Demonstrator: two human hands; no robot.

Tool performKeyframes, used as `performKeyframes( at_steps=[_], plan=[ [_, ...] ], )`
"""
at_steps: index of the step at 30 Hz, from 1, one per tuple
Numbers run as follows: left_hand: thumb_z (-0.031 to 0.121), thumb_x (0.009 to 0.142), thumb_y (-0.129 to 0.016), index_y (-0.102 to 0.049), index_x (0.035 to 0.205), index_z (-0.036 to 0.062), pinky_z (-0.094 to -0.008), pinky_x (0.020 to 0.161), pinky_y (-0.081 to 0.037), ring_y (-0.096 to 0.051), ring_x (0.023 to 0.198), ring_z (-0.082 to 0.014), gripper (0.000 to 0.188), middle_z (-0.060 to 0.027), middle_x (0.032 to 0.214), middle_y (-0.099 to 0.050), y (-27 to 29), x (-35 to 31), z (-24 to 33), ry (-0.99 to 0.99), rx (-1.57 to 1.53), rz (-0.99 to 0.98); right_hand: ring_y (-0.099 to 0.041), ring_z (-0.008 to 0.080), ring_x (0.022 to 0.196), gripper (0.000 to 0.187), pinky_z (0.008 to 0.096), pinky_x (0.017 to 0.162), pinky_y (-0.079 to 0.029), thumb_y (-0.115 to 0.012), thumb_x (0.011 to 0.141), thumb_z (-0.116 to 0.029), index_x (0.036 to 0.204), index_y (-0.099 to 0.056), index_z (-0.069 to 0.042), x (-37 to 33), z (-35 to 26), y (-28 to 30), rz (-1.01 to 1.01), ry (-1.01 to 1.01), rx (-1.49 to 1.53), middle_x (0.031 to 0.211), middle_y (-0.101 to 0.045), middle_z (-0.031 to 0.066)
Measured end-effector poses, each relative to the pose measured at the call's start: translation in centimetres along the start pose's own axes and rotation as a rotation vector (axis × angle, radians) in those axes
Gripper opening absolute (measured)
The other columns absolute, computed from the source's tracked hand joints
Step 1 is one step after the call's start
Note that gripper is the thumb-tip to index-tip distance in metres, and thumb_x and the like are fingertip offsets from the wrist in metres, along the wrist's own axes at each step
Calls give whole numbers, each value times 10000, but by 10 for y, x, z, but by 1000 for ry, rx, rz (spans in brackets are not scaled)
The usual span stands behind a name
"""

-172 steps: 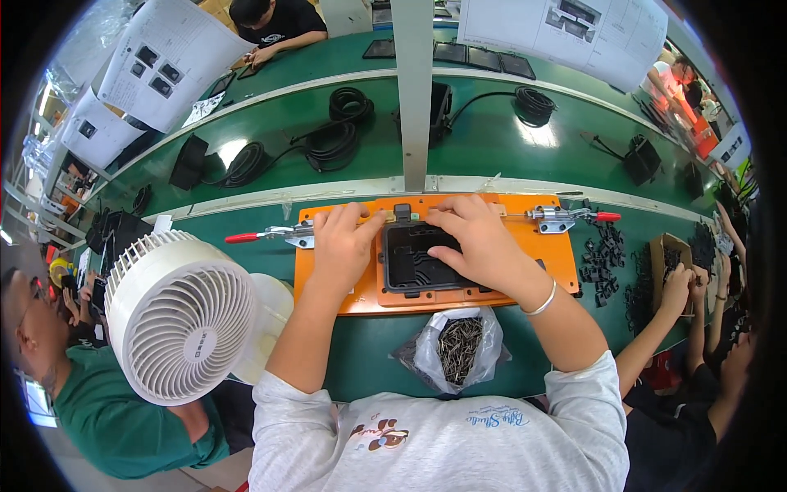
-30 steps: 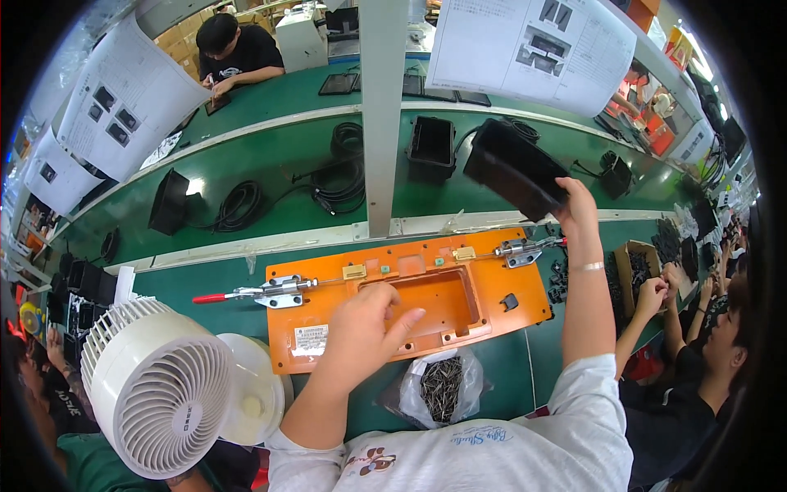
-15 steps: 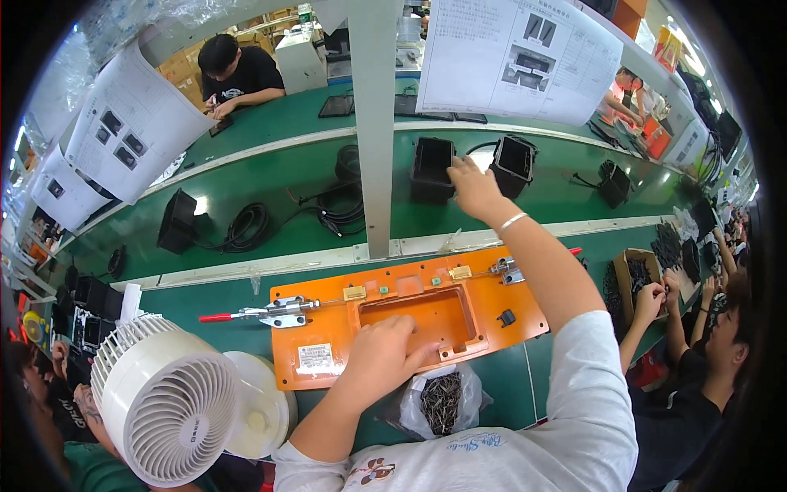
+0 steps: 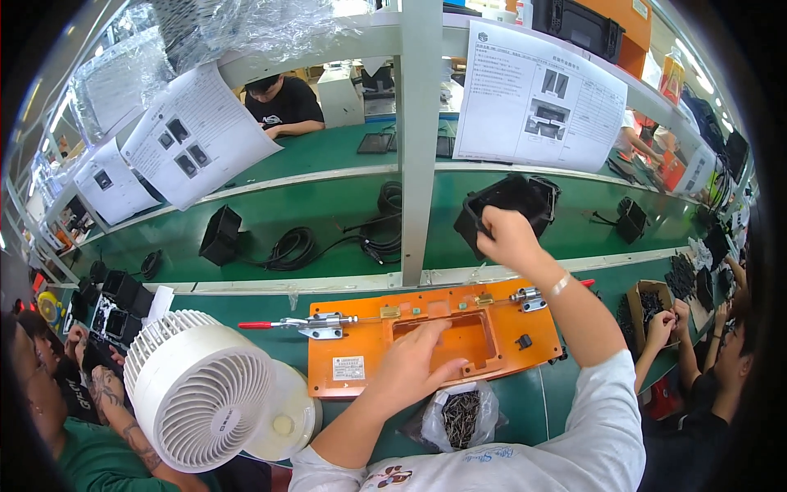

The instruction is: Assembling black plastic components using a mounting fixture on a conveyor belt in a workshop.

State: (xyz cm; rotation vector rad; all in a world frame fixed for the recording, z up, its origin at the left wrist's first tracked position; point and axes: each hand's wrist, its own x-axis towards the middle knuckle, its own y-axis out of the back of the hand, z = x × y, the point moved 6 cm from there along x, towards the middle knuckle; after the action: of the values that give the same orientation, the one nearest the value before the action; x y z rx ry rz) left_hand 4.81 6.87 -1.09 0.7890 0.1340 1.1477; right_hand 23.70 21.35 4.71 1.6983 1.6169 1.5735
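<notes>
My right hand (image 4: pixel 510 239) grips the near wall of a black, open-topped plastic housing (image 4: pixel 477 215), which is tilted above the green belt. Part of a second black housing (image 4: pixel 548 193) shows behind it. My left hand (image 4: pixel 416 354) lies with fingers stretched out over the recess of an orange fixture plate (image 4: pixel 525 307). Under that palm, contact with the plate cannot be made out. A red-handled toggle clamp (image 4: pixel 324 325) is mounted at the plate's left, another clamp (image 4: pixel 529 297) at its right. On the plate's right part sits a small black piece (image 4: pixel 524 341).
A white fan (image 4: pixel 205 402) stands left of my left forearm. Before my body lies a plastic bag of screws (image 4: pixel 461 416). A white post (image 4: pixel 416 156) rises behind the fixture. Cable coils (image 4: pixel 297 248) lie on the belt (image 4: pixel 336 264). Co-workers sit on both sides.
My right hand has closed on the black housing, which is now tilted and moved off its upright spot. My left hand stays over the fixture. The whole view has shifted.
</notes>
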Motion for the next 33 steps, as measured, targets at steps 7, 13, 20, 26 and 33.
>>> performKeyframes(
  at_steps=[7,13,20,26,33],
  plan=[
    [217,669,-831,-214,1457,79,-544,1063,-315,-319,1308,-504,1011,-334,1458,-200,-11,-7,15,-500,-43,516,-572,317,593,153,417,551,-469,-664,707,-77,784,-540,-32,-127,-141,20,53,279,141,665,-536,127],
    [199,460,-920,-393,1244,108,-476,1007,-374,-455,1172,-376,948,-225,1265,-413,23,-8,-26,-425,-308,419,-559,261,984,683,476,940,-361,-799,674,-272,1240,-511,-20,-133,-148,28,-167,360,63,1021,-570,99],
    [230,421,-953,-388,1182,115,-434,1039,-347,-375,1281,-363,955,-179,1312,-382,30,0,-49,-304,-100,192,-597,223,769,183,368,763,-413,-713,737,-128,881,-609,-82,-148,-97,2,-190,285,-107,770,-590,35],
    [473,393,-931,-542,1049,95,-547,1082,-261,-237,1397,-439,851,-198,1468,-331,41,2,-48,-219,140,34,-610,230,771,127,357,714,-426,-691,798,-168,862,-637,-73,-162,-83,-40,-412,227,-58,762,-602,42],
    [434,556,-874,-575,1098,44,-534,1064,-295,-331,1352,-434,731,-204,1422,-391,31,-1,-37,-187,103,41,-634,263,843,301,372,727,-506,-795,710,-171,916,-628,-28,-178,1,18,-2,-371,-37,875,-606,108]
  ],
)
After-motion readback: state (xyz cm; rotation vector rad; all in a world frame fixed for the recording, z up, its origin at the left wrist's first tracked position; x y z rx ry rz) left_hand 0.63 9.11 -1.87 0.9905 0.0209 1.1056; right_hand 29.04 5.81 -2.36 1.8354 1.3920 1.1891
